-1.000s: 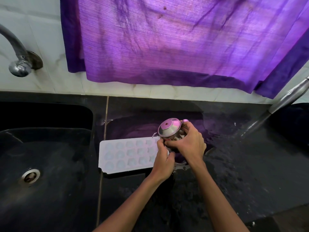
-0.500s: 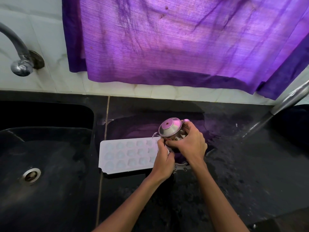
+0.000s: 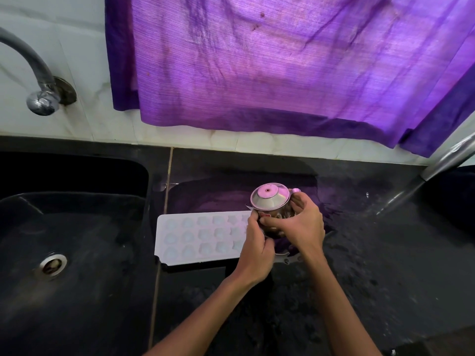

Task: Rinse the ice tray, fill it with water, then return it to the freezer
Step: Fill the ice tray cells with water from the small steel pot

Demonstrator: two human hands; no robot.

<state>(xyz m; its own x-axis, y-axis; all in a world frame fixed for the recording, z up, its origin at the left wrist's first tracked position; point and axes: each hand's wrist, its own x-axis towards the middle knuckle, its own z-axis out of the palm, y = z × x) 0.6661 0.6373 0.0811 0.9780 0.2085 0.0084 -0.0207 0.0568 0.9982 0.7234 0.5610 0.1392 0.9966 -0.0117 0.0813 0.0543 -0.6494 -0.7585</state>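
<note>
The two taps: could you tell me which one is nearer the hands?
The right-edge tap, beside the right hand; the curved tap is far left above the sink.

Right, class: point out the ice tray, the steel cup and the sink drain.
ice tray [image 3: 200, 236]: head view, middle of its moulded top.
steel cup [image 3: 270, 200]: head view, its upturned base.
sink drain [image 3: 52, 263]: head view, its metal ring.

Ice tray [image 3: 203, 236] on black counter [image 3: 372, 265]
</note>
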